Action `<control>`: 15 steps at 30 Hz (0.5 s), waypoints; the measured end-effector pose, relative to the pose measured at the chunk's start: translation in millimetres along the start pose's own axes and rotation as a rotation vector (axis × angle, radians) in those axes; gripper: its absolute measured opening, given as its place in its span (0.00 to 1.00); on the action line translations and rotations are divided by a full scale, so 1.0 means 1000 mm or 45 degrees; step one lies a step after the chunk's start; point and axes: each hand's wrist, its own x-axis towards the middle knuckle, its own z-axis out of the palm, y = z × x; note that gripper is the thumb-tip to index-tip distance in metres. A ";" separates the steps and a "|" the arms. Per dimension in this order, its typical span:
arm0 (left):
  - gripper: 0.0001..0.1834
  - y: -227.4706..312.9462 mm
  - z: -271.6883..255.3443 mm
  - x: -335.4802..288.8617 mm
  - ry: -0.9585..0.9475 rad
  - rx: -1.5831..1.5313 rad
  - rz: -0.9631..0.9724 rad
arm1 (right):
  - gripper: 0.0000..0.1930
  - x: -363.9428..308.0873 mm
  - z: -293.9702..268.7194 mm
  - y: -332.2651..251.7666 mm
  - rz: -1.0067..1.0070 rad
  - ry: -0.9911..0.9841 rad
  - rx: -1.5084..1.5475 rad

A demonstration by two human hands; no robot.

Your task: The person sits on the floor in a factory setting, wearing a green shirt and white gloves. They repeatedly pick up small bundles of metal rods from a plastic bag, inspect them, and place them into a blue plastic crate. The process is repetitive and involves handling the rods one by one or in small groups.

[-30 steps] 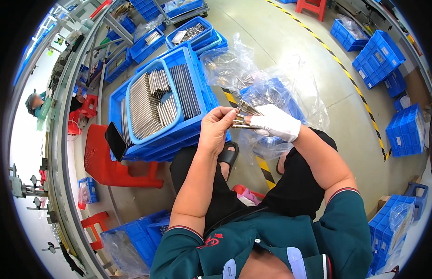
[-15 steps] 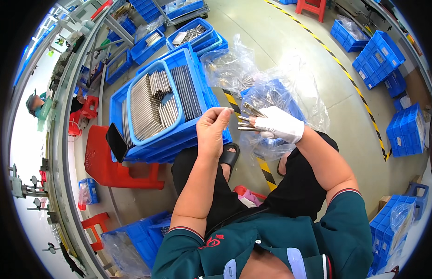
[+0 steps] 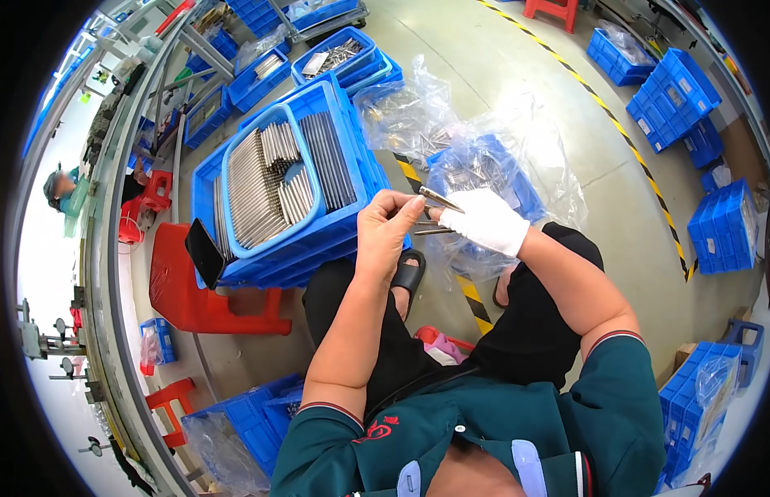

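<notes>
My right hand [image 3: 489,222], in a white glove, is closed around several slim silver metal rods [image 3: 439,200] whose ends stick out to the left. Bare and closed in a pinch, my left hand [image 3: 383,225] meets those rod ends with thumb and forefinger; the exact grip is partly hidden. To the left of it, a light-blue tray [image 3: 319,199] holds rows of similar silver rods [image 3: 254,192], with a gap among them. This tray rests on a stack of blue crates [image 3: 370,170], where darker rods [image 3: 328,161] stand in a row beside it.
Beyond my right hand, a blue crate [image 3: 526,195] of loose metal parts is draped in clear plastic [image 3: 559,178]. A red stool [image 3: 186,282] and a dark flat panel [image 3: 204,253] are at the left. Blue crates [image 3: 675,95] line the right side. Someone sits far left.
My left thumb and forefinger have moved right, onto the rod ends. The gloved right hand has shifted slightly left, and the rods in it now lie at different angles.
</notes>
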 end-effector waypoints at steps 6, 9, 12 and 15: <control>0.08 -0.007 -0.003 0.001 0.000 0.012 0.028 | 0.25 0.001 0.005 0.004 0.033 -0.039 0.069; 0.07 -0.009 -0.001 0.001 -0.029 -0.026 0.080 | 0.25 -0.002 -0.001 -0.001 0.163 -0.180 0.278; 0.06 -0.005 -0.001 0.001 -0.093 -0.084 0.065 | 0.26 -0.003 0.000 0.002 0.165 -0.234 0.439; 0.07 -0.006 -0.003 0.002 -0.103 -0.060 -0.008 | 0.26 -0.004 0.001 0.002 0.103 -0.101 0.150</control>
